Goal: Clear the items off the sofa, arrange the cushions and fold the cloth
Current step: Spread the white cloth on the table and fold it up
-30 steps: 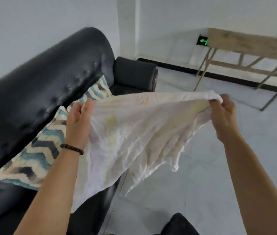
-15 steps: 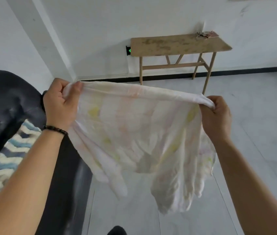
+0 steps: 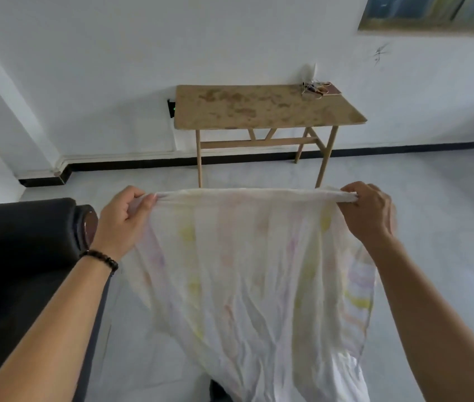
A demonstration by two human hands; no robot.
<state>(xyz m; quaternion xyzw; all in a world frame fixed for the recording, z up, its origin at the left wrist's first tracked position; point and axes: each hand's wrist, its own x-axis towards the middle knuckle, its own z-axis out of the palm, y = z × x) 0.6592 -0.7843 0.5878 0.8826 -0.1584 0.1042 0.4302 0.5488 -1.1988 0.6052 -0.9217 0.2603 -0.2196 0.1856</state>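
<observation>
Here is the thin white cloth with faint yellow, pink and purple markings, up in the air and spread wide. It hangs in soft creases toward the pale grey floor, just right of the sofa. The left hand pinches the cloth's top left corner, thumb and curled fingers bunched on the fabric. The right hand grips the top right corner, fingers curled over the gathered edge. The hands are level and well apart, and the top edge runs taut between them.

A dark beaded bracelet circles the left wrist. On the left sits the black leather sofa, its rounded arm beside the left forearm. Far across the floor, against the white wall, stands a light wooden counter with a stained top. A small tangle of cables lies at its far right corner. A framed picture shows at top right.
</observation>
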